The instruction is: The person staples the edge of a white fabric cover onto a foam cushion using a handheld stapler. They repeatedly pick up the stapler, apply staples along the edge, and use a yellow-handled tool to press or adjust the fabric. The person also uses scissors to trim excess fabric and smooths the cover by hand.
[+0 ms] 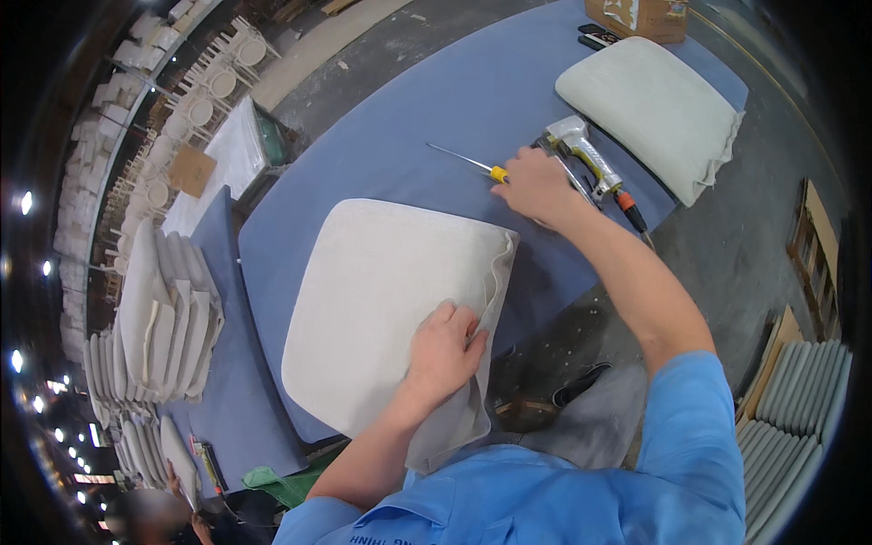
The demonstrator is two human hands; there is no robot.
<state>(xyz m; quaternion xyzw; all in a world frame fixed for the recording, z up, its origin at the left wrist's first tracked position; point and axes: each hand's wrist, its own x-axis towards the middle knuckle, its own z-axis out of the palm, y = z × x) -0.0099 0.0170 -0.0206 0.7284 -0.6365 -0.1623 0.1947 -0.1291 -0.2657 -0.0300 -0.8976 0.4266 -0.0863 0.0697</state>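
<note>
1. Blue table [391, 109], mid-frame: pale cushion [381, 282] at centre overhangs its near edge; could slide off if left hand [443, 352] lets up.
2. Air gun [595, 165], upper right of centre, close by right hand [538, 186]: a careless wrist could knock it.
3. Yellow-handled pick [498, 173], upper centre, right fingers closed round handle: bare tip could snag fabric if swung low.
4. Cushion underside hidden.
5. Left fingers curled at cushion's open side; can't tell pinching from pressing.
</note>
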